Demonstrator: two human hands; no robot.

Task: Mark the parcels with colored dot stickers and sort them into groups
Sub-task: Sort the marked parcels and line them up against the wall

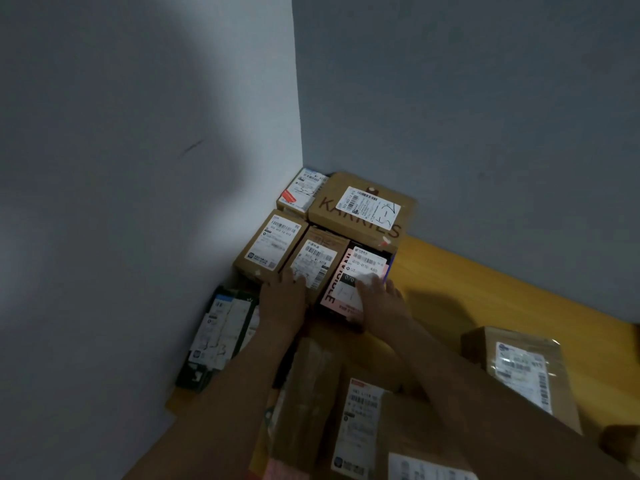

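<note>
My left hand (284, 299) lies flat, fingers spread, on the middle brown parcel (317, 265); my right hand (379, 299) presses open-palmed on the pink-and-black parcel (346, 289) beside it, gripping nothing. A group is already packed into the wall corner on the yellow surface (467, 289). I see no colored dots, and several parcels nearer me look unsorted.

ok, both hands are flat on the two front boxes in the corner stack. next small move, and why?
Probably nudge the pink and black box under the right hand snug against the brown box under the left hand. Both hands rest flat on top and grip nothing, and these two complete the front row of the group packed into the wall corner. No dot stickers can be made out.
</note>
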